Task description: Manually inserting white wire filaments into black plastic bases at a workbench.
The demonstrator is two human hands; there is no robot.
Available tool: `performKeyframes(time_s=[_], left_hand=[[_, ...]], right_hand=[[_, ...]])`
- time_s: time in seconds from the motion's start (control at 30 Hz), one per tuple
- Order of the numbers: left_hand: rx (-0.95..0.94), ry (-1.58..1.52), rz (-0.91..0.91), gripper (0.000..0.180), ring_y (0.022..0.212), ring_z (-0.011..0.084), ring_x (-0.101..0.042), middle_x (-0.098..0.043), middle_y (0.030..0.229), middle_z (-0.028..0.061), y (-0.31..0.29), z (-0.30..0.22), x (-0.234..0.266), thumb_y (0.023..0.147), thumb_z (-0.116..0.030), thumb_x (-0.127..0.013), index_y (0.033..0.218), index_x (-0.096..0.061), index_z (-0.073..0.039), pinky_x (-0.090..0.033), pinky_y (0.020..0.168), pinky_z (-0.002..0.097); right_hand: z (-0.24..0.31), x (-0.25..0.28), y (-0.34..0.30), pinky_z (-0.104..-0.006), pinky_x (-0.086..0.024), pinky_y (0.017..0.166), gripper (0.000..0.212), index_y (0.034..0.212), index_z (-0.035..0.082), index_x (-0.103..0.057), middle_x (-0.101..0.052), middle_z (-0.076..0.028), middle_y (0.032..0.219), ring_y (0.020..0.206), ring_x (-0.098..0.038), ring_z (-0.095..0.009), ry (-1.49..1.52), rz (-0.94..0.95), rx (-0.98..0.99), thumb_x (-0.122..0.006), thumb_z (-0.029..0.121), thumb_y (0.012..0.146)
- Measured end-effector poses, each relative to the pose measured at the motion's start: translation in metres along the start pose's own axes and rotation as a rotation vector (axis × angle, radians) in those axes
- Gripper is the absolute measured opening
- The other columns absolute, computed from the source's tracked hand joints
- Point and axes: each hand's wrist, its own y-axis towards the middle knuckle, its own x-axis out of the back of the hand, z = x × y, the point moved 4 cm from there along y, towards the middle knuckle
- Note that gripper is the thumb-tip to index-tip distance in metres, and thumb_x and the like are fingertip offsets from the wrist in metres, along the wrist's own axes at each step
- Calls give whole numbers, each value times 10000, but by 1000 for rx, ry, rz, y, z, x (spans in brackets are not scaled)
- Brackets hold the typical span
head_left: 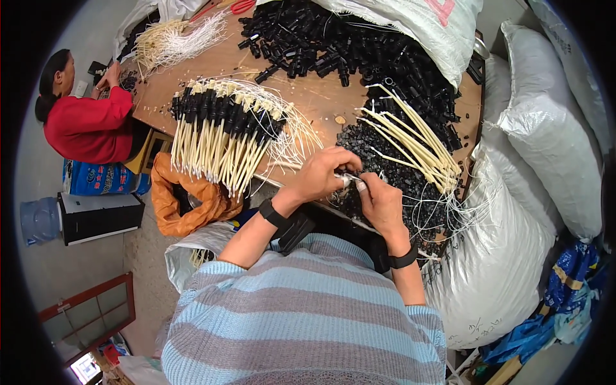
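My left hand [323, 173] and my right hand [384, 204] meet over the near edge of the table, fingertips close together. Both are closed in a pinch at a small, thin, pale piece [351, 176] between them, too small to name. Just beyond and beneath lies a heap of small black plastic parts [366, 151]. Left of my left hand, a row of cream sleeved wires with black sockets [221, 119] hangs over the table edge, thin white leads trailing toward me. On the right, a loose bundle of cream sleeved wires [417, 144] rests on the black parts.
Black sockets [359, 48] are piled at the back beside a white sack [417, 25]. Full white sacks [494, 250] crowd the right side. An orange bag [183, 199] sits below the table at left. A person in red [90, 125] works at the far left corner.
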Motion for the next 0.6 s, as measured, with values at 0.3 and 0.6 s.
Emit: performKeyframes(time_s=[0.3,0.6], left_hand=[[-282,15,-59,164,795,224,-631,-646,839,59,-11,0,1,683,25,-699,825,-674,-53,-503,694,329],[201,524,-210,322,798,264,-628,-654,828,90,-19,65,41,685,14,-704,994,-654,-64,-521,731,364]], right_hand=[[-3,-3,-7,-324,-459,507,176,1007,75,-702,-615,-132,653,527,-595,-252,139,26,-52,-658,96,839],[-37,-2,-23,-241,-348,476,126,912,29,-698,-493,4,544,507,-415,-50,348,-129,-429,-634,98,828]])
